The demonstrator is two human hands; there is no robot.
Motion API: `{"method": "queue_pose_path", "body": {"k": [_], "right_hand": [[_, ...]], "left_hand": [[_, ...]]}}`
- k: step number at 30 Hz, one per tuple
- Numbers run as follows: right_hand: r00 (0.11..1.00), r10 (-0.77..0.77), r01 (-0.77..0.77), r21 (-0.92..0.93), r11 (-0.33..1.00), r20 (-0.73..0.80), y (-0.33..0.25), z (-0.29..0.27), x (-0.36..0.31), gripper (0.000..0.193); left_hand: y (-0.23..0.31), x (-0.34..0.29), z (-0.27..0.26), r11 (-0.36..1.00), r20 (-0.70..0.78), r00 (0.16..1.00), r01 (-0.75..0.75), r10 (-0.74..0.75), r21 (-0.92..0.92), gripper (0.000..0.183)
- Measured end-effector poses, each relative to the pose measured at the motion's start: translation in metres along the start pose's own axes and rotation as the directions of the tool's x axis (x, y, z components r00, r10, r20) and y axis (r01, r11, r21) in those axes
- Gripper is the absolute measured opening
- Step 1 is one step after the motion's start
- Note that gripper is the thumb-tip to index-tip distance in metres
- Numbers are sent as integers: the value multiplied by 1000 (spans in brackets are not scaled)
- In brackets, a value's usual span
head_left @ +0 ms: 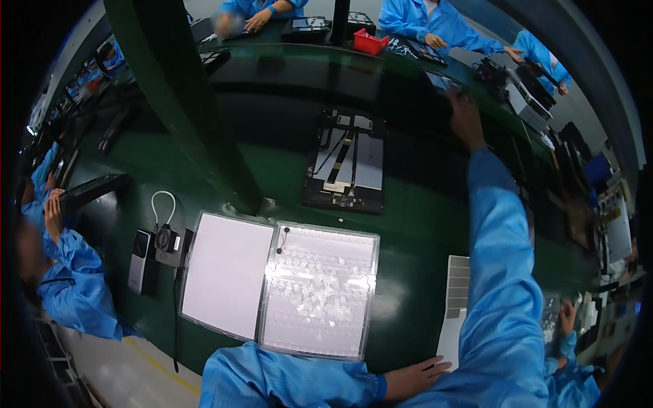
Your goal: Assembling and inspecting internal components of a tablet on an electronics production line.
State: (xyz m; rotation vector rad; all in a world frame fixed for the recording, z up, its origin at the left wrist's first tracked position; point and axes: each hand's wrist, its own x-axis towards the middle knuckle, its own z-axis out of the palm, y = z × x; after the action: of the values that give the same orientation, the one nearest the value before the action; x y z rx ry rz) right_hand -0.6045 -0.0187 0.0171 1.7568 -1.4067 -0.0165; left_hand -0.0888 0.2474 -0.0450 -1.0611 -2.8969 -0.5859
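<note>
My right arm stretches far across the green table, and my right hand (466,121) is at the near edge of a flat device with a lit-looking face (442,82). Its fingers are dark and blurred, so a grip cannot be made out. My left hand (413,379) lies low by my body, fingers stretched out, the tips at the edge of a white sheet (450,343) with a grey grid part (458,285). Partly under my right sleeve, that sheet is half hidden. An opened tablet (364,160), its inner parts and dark cables showing, lies in the middle.
A clear tray of small translucent pieces (272,319) sits before me beside a pale flat panel (226,275). Left of them are a silver-black box (141,262) and a cabled device (170,248). A green post (183,115) rises from the table. Co-workers in blue sit around; a red bin (371,42) stands far off.
</note>
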Motion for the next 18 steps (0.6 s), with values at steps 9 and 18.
{"method": "queue_pose_path", "body": {"k": [9, 18], "right_hand": [[826, 563, -562, -22, 827, 40, -14, -24, 0, 38], [625, 758, -552, 579, 600, -189, -86, -315, -76, 28]], "left_hand": [[-3, -3, 5, 984, -49, 998, 39, -48, -174, 48], [-6, 0, -17, 288, -348, 821, -235, -452, -928, 36]]}}
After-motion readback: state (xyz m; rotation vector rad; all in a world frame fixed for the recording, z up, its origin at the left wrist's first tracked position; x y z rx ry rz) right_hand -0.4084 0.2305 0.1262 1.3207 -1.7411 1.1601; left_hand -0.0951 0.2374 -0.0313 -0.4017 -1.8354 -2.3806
